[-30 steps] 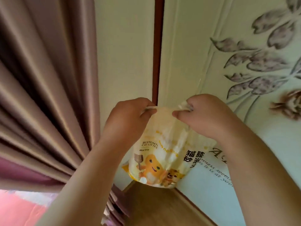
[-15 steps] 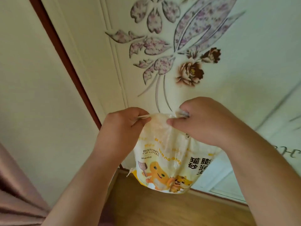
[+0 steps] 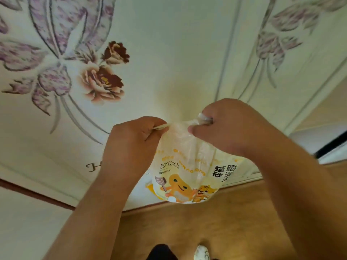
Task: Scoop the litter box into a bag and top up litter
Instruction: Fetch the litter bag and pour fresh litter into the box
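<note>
Above the wooden floor (image 3: pixel 187 228), a pale yellow plastic bag of bentonite cat litter (image 3: pixel 187 177) hangs in mid-air. Left hand (image 3: pixel 131 145) and right hand (image 3: pixel 231 128) each pinch its sealed top edge, fists nearly touching, likely to tear it open for topping up.

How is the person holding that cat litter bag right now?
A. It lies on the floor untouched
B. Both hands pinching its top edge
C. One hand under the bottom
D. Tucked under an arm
B: the left hand and right hand each grip the top of the litter bag, which hangs above the floor.
</note>
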`<state>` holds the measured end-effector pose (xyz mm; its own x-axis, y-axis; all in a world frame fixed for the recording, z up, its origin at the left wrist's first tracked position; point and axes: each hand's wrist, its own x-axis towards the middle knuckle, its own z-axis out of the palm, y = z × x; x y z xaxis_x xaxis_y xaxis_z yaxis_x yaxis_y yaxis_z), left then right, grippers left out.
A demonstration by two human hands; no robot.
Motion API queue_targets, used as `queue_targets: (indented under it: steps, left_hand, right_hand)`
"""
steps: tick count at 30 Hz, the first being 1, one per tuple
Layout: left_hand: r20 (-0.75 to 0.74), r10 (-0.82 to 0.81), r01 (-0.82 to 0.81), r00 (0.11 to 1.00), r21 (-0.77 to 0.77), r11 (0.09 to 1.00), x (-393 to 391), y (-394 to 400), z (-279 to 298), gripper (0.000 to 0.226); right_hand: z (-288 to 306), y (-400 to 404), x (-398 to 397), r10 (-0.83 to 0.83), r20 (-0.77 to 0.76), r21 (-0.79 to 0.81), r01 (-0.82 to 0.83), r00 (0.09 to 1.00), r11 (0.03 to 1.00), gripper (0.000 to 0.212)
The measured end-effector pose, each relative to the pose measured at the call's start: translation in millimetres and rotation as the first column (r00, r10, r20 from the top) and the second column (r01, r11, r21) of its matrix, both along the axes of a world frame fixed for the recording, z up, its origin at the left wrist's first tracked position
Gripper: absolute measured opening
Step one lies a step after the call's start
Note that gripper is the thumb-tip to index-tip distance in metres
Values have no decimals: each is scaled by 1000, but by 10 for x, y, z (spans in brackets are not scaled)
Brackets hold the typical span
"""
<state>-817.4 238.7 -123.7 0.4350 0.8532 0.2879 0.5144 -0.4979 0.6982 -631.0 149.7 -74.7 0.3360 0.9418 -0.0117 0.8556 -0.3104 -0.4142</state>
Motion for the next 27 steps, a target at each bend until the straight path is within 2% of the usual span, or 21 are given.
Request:
queue_targets:
  steps: [5, 11, 16, 22, 27]
  left_hand:
    - [-9, -226, 226, 974, 18, 974, 464, 155, -112, 13]
    - [-7, -513, 513, 858, 63, 856, 926, 306, -141, 13]
    - [0, -709, 708, 705, 66, 703, 1225, 306, -190, 16]
    - [-16, -871, 870, 491, 51, 490, 1571, -142, -244, 17]
    - [-4, -929, 928, 370, -40, 370, 1852, -546, -365, 16]
  right_hand:
    - [-135, -160, 273, -231, 34, -25, 232, 972, 972, 47]
    - [-183, -474, 246, -530, 19, 12, 530, 848, 848, 48]
    - [-292, -739, 51, -737, -6, 70, 735, 676, 674, 50]
    - [-471, -1262, -177, -912, -57, 122, 910, 406, 397, 49]
    - [-521, -1654, -197, -948, -115, 95, 953, 298, 288, 46]
